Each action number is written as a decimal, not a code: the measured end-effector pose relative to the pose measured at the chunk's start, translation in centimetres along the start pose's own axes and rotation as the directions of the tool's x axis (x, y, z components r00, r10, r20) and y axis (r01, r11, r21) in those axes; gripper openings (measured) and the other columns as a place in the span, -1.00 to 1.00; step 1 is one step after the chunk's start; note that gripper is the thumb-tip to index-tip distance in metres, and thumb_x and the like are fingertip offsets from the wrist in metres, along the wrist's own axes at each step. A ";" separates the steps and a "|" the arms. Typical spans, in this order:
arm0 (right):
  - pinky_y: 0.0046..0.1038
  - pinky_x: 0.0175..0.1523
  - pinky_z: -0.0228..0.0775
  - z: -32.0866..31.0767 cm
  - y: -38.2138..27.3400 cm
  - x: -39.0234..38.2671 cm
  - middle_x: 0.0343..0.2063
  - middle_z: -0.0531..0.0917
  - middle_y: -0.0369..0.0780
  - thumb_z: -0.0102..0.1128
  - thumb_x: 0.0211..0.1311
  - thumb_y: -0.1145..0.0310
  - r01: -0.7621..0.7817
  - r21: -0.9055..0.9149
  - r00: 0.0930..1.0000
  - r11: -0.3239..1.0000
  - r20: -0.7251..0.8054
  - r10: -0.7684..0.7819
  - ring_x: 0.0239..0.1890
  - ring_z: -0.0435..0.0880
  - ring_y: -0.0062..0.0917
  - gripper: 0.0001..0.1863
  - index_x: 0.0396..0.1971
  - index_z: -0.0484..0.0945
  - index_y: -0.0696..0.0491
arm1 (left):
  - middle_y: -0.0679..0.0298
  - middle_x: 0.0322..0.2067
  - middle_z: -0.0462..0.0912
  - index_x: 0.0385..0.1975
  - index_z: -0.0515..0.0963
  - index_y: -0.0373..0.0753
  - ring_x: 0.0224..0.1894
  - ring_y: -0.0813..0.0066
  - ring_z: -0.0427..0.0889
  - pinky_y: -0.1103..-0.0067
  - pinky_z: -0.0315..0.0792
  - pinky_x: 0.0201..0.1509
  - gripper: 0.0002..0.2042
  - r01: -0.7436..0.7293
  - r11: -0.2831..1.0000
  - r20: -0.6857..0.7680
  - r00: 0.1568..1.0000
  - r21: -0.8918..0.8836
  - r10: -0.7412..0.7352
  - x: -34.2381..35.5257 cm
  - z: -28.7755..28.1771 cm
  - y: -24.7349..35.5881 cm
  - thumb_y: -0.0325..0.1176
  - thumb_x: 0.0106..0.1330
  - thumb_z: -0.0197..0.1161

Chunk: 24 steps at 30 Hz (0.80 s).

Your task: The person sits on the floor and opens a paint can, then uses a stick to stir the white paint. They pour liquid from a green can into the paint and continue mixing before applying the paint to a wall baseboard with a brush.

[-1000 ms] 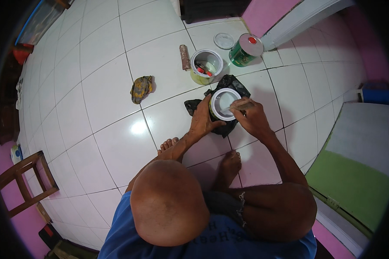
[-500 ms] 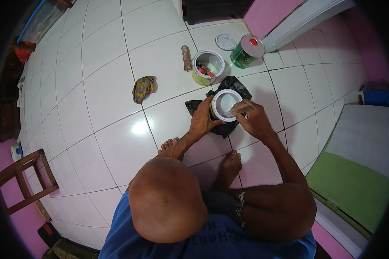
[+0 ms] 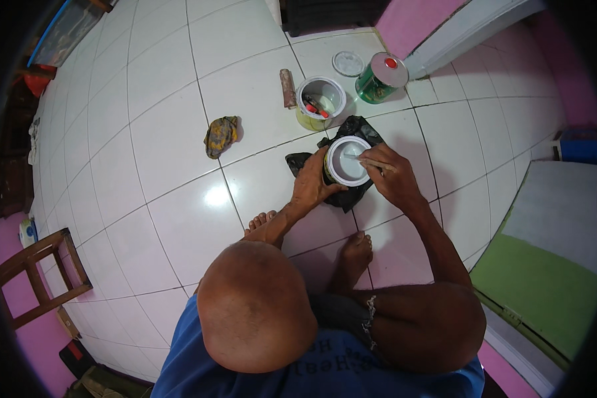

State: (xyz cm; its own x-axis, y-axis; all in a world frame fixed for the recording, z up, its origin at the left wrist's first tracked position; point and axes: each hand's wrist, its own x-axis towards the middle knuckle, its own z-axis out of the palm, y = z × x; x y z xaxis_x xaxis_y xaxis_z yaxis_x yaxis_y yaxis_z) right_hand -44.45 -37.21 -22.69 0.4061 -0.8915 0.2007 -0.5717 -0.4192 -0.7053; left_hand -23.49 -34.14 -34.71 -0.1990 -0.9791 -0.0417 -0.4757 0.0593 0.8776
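My left hand (image 3: 308, 181) grips the left side of an open can of pale paint (image 3: 347, 161), which stands on a crumpled black plastic bag (image 3: 367, 129). My right hand (image 3: 395, 174) is closed on a flat wooden-handled stirrer or brush (image 3: 383, 164), its pale tip inside the can. Beyond sit a second open pail (image 3: 306, 118) with red and black items inside, a paint-stained roller (image 3: 286, 88), a green metal can (image 3: 375, 83) with a red cap and a round lid (image 3: 347, 64). A yellow-and-grey crumpled rag (image 3: 221, 136) lies to the left.
My bare feet rest on the white tiled floor (image 3: 132, 245). A wooden frame (image 3: 43, 278) leans at the left, a dark piece of furniture (image 3: 331, 13) stands at the back, and a green-and-pale panel (image 3: 544, 265) lies at the right beside a blue object (image 3: 577, 144).
My right hand has shifted slightly up and right, turning the held tool so that it lies flatter across the paint can. My left hand stays on the can.
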 end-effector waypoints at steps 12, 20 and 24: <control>-0.40 -0.07 0.61 -0.3 -0.6 0.8 -0.25 0.74 -0.14 0.33 0.27 0.54 -0.111 0.021 0.987 0.994 0.116 0.108 -0.19 0.77 -0.33 -0.88 -0.23 0.70 0.22 | -0.08 0.32 0.43 0.44 0.21 -0.32 0.38 -0.09 0.40 0.20 0.31 0.45 0.08 0.010 1.000 0.009 1.000 -0.006 -0.010 0.0 0.1 -0.2 -0.16 -0.12 0.72; -0.28 -0.12 0.60 0.1 0.0 1.7 -0.22 0.69 -0.18 0.32 0.27 0.46 -0.074 -0.041 0.997 0.996 0.006 0.074 -0.24 0.73 -0.21 -0.86 -0.18 0.68 0.08 | -0.09 0.31 0.44 0.44 0.20 -0.32 0.37 -0.09 0.40 0.20 0.31 0.44 0.07 0.017 1.000 0.031 0.999 -0.019 -0.017 0.1 -0.3 0.5 -0.16 -0.10 0.70; -0.29 -0.12 0.61 0.2 -0.6 0.2 -0.18 0.69 -0.20 0.32 0.26 0.47 -0.108 0.048 0.990 0.993 0.092 0.103 -0.22 0.74 -0.23 -0.85 -0.18 0.68 0.08 | -0.08 0.31 0.44 0.44 0.20 -0.31 0.38 -0.08 0.40 0.19 0.31 0.44 0.07 -0.001 1.000 0.017 1.000 -0.019 0.001 0.1 -0.1 -0.1 -0.16 -0.11 0.70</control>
State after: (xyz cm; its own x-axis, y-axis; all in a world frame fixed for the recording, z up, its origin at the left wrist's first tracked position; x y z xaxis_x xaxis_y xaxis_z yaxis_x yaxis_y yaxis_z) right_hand -43.90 -37.14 -22.36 0.4092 -0.9102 0.0636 -0.5768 -0.3121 -0.7549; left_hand -23.40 -34.22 -34.73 -0.2143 -0.9755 -0.0489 -0.4594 0.0565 0.8864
